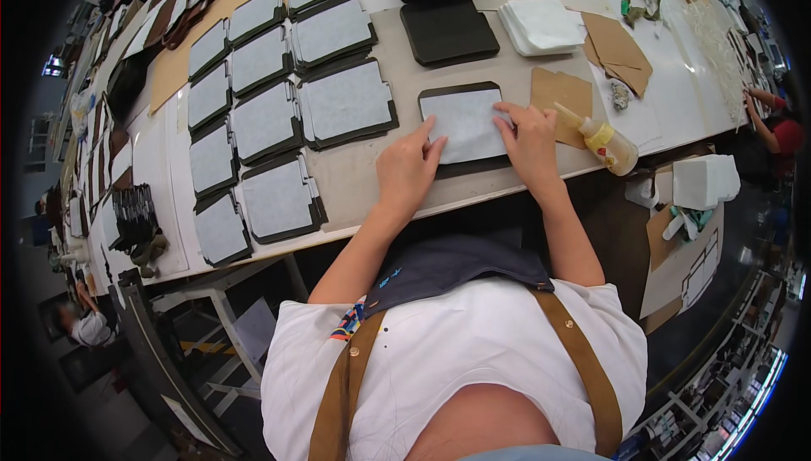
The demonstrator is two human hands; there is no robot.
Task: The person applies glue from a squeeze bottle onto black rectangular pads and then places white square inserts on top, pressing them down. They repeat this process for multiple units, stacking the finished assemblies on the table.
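Note:
A thin light grey sheet (466,128) lies over a black rounded panel (473,167) at the table's front edge. The panel's dark border shows above and below the sheet. At the sheet's left edge, the thumb and forefinger of my left hand (405,167) are closed on it, with the other fingers curled. My right hand (532,145) grips the right edge with thumb and forefinger, and its remaining fingers are bent in. Just right of that hand, a squeeze bottle (612,148) of yellowish liquid with a pointed nozzle lies tilted on the table.
Several stacks of grey-topped black panels (338,106) stand in rows at left. Beyond my hands are a stack of black panels (449,32) and white sheets (542,27). Brown card pieces (561,99) lie at right. A white block (704,180) sits on a lower surface.

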